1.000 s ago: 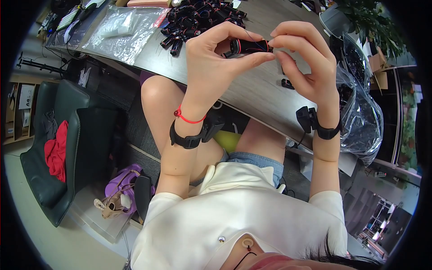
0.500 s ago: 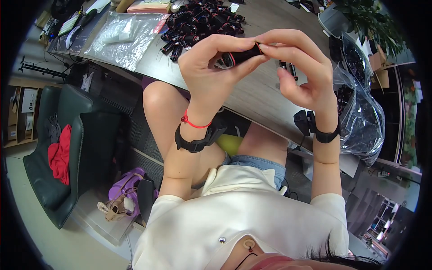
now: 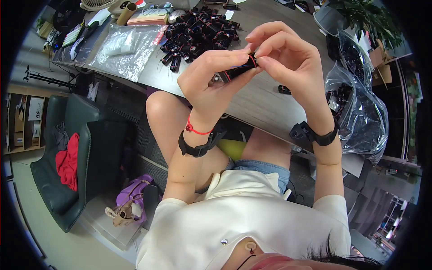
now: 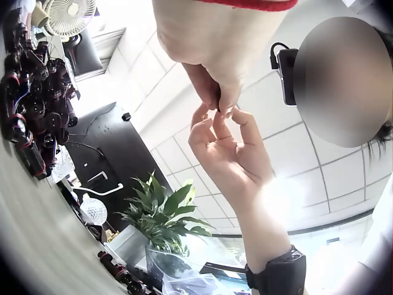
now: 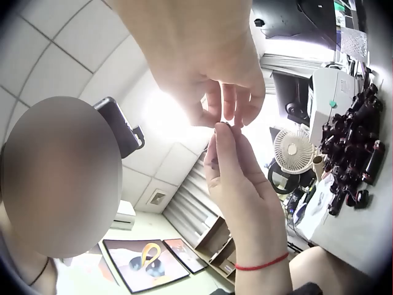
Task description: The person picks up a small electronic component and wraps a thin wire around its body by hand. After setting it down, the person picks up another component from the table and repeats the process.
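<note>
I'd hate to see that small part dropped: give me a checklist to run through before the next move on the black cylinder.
1. Left hand grips the black cylinder: ok.
2. Right hand pinches its far end: ok.
3. Fit at that end: cannot tell, hidden in the pinch.
4. Cylinder held over the table: ok.
5. Pile of black parts lies apart from both hands: ok.
</note>
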`<state>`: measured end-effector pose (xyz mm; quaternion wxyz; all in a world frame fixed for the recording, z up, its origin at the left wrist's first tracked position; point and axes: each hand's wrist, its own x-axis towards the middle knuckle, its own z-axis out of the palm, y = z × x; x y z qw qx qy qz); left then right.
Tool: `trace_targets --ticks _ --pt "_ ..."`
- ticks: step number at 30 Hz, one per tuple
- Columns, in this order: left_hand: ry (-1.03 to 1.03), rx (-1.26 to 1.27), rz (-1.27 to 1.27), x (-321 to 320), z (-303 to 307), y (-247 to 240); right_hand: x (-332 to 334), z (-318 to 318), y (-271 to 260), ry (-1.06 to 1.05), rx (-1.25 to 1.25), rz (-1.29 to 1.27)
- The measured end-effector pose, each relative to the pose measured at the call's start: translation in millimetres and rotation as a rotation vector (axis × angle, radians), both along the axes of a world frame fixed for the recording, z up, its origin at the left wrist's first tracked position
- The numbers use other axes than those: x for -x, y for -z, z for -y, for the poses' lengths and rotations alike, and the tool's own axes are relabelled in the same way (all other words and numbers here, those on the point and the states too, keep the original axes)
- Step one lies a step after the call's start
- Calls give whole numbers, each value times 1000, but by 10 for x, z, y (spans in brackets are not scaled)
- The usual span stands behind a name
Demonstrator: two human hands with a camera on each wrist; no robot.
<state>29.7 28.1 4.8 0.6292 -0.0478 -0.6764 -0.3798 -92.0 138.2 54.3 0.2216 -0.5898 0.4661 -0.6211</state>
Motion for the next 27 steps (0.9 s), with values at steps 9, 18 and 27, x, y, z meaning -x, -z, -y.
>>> trace_targets --ticks 9,18,27 --pt "-140 189 14 -107 28 -24 -81 -65 -108 -74 -338 262" --pt "-196 206 4 -78 12 -23 -110 -38 13 25 -171 44" --pt "-354 273 -41 -50 106 7 -137 -38 6 -49 -228 169"
